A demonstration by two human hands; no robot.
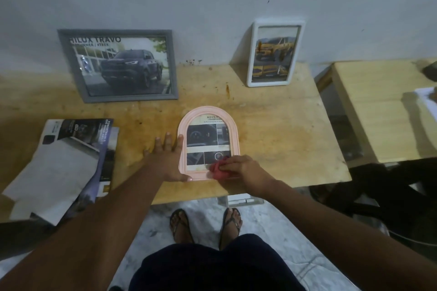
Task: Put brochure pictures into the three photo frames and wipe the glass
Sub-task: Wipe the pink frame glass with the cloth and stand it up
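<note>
Nearest, the right hand (pixel 238 168) is pinching a bunched red cloth (pixel 218 169) in its grip, pressing it on the glass at the near right corner of the pink arched frame (pixel 233 132), which is lying flat on the wooden surface (pixel 283 130). The left hand (pixel 166 156), grip spread flat, is steadying the frame's left edge. Loose brochures (pixel 78 149) are lying to the left. Farther back, the grey frame (pixel 118 65) and white frame (pixel 274 53) are leaning against the wall, filled. This looks like the last wipe; next, I'd judge, sweeping the cloth toward the arch.

Stained wooden table (pixel 272 125); pink arched frame (pixel 233 123) flat, brochures (pixel 71 163) left, two frames (pixel 118 65) standing behind
</note>
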